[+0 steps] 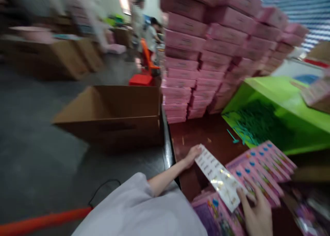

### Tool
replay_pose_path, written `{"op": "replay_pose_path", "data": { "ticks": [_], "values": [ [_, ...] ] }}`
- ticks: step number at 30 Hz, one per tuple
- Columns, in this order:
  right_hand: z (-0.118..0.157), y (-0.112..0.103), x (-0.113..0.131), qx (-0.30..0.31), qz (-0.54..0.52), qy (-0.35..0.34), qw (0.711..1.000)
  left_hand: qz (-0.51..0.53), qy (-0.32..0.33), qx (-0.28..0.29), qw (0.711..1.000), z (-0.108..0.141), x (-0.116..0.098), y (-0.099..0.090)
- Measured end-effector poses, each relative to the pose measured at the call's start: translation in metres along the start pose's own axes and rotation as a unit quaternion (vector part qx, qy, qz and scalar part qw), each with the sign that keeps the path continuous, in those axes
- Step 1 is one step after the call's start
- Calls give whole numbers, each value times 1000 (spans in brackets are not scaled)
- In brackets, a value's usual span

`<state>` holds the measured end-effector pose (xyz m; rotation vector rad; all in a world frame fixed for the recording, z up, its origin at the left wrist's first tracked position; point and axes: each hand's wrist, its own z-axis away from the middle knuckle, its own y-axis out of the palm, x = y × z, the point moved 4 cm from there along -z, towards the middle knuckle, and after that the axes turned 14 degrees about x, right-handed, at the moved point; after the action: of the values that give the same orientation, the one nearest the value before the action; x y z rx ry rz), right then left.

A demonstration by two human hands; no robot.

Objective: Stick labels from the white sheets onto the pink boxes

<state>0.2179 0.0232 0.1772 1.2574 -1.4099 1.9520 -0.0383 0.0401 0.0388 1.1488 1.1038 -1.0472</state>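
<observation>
A white sheet (218, 177) with rows of small marks and a shiny surface slants between my hands. My left hand (192, 156) pinches its upper left corner. At its lower right end, the thumb and fingers of my right hand (255, 208) are closed on the edge. Beneath that end lie pink printed cards (219, 212) with a purple part. Several more pink cards (260, 170) are fanned out in overlapping rows beside my right hand, on the dark red-brown table (196, 133).
Tall stacks of pink boxes (183, 71) stand at the table's back. A tilted green bin (278, 98) holds teal pieces. An open cardboard box (110, 126) is left of the table. Farther back are a red stool (141, 80) and two people (152, 36).
</observation>
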Motion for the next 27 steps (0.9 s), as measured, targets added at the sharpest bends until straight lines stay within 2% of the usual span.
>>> {"op": "replay_pose_path", "data": {
  "ticks": [3,4,6,9,13,15,18,22,27],
  "values": [
    [8,-1,-8,-109,-72,26,991,43,-18,84,995,-6,-27,-3],
    [8,-4,-9,-132,-93,25,987,52,-19,93,994,-9,-36,-4],
    [8,-11,-9,-161,-107,21,981,38,-8,73,997,-13,-53,-4],
    [11,-20,-6,-204,-73,10,976,-23,26,31,999,-11,-73,1],
    [21,-22,1,-266,-43,-23,963,-59,69,-13,996,-3,-84,9],
    [25,-22,6,-283,-24,-41,958,-67,80,-19,994,-2,-84,11],
    [31,-24,15,-286,66,-56,954,-66,87,-17,994,-4,-84,13],
    [39,-29,22,-297,189,-113,929,-44,85,-9,995,-8,-86,15],
    [46,-28,27,-274,330,-186,884,93,-23,81,992,-14,-83,25]
  ]
}}
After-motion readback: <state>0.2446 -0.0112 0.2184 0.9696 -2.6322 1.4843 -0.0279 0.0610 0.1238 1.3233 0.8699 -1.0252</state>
